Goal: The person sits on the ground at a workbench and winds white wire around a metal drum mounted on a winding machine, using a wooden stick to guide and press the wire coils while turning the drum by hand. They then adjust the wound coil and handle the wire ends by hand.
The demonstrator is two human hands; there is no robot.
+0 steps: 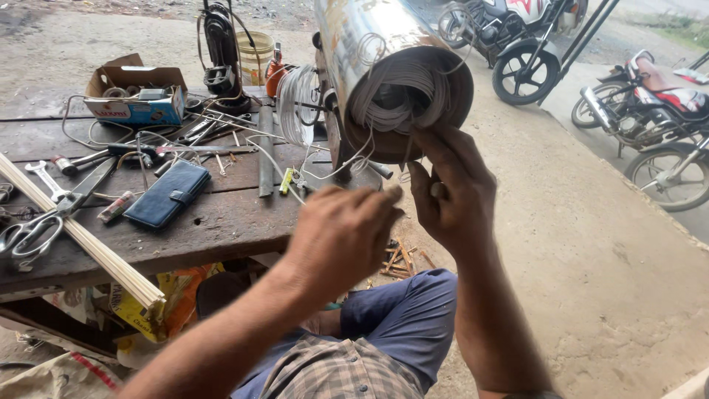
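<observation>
A metal cylinder (362,37) is lying with its open end facing the camera, at the desk's (221,229) right edge, and white windings (402,92) are bunching inside that open end. The right hand (447,192) is reaching up to the cylinder's lower rim, its fingers (436,144) curling closed against the windings and the loose white wires (354,162) hanging from them. The left hand (343,236) is hovering just beside the right, below the cylinder, its fingers bending inward as if pinching something thin; whether they are gripping a wire I cannot tell, since the back of the hand is hiding it.

On the desk, a coil of white wire (295,103) is standing just left of the cylinder. A dark wallet (166,193) is lying near the middle, with scissors (29,233) and a wrench (46,179) toward the left edge. A bundle of thin wooden sticks (88,244) is slanting across the front left corner. An open cardboard box (136,96) is sitting at the back. Motorcycles (650,111) are standing on the ground to the right, well apart from the hands.
</observation>
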